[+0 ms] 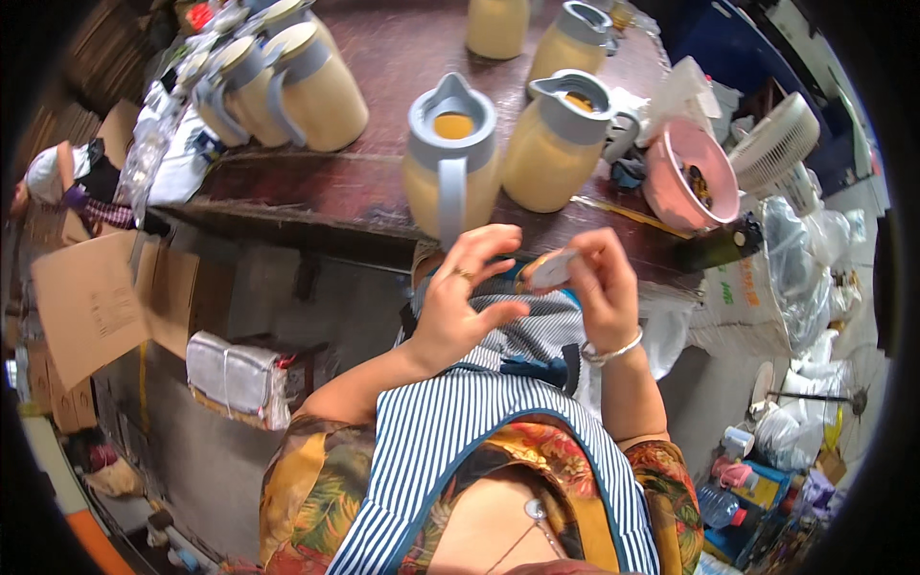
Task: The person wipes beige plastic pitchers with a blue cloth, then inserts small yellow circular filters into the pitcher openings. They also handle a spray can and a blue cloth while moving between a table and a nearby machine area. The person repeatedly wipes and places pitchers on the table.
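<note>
a small flat whitish piece with an orange-brown rim (549,269), seemingly a little lid or seal, is pinched between thumb and fingertips of the right hand (602,287), held up in front of the chest just below the edge of the dark wooden tabletop (383,57). the left hand (458,302) is raised beside it, fingers spread and curled, the thumb stretched toward the piece but not clearly touching it; whether anything is gripped there cannot be told. the two hands are close together, the piece between them.

on the tabletop just above, two pale plastic jugs are stood: one with a grey lid and open spout showing yellow liquid (450,158), and another to its right (561,139). more filled jugs (287,81) are lined up at the far left. a pink bowl (688,175) is set at the tabletop's right end.

the step in hand is judged to be the handling or readying of the small piece, with the hands off the jugs. the next move is judged to call for a steadier two-handed hold on the piece, since it is gripped only at its edge.
</note>
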Motion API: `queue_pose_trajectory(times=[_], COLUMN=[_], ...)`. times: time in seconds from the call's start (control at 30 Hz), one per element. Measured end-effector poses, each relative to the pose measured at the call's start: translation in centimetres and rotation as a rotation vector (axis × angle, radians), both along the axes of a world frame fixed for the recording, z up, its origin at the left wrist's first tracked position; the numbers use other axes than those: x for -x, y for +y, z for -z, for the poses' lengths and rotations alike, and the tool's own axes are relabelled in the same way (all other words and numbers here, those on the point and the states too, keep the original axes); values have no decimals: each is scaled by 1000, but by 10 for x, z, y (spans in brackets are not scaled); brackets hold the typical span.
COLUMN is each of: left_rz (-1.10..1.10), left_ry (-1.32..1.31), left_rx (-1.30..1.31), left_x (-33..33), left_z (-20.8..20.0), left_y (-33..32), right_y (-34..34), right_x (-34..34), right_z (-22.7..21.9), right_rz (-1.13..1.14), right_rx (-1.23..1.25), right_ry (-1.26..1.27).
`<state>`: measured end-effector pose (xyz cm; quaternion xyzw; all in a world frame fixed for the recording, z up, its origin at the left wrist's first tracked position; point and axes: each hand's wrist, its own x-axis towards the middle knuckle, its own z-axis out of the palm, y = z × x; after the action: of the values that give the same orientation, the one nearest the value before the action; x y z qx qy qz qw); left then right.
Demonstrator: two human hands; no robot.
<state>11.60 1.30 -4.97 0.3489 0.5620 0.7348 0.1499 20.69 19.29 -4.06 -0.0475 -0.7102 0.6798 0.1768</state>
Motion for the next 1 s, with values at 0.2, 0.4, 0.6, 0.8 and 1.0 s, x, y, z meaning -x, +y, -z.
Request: queue_pose_trajectory(times=[0.2,0.4,0.6,0.8,1.0], left_rz=[321,127,-90,-113,-264], left_ry=[-1086,-1348,-378,548,1064], left_rx=[-571,-741,-441,242,717], left_x=[11,66,90,110,139], left_z=[62,167,3,-58,-120], left_y=[-52,-50,-17,-21,-57], right_y=[-28,-64,-47,-27,-59], right_x=[25,67,116,137,142], right_z=[55,149,25,-24,-2], right_rz=[113,427,241,234,249], right_rx=[439,862,141,-549,-923], right_ry=[-160,-450,457,659,576])
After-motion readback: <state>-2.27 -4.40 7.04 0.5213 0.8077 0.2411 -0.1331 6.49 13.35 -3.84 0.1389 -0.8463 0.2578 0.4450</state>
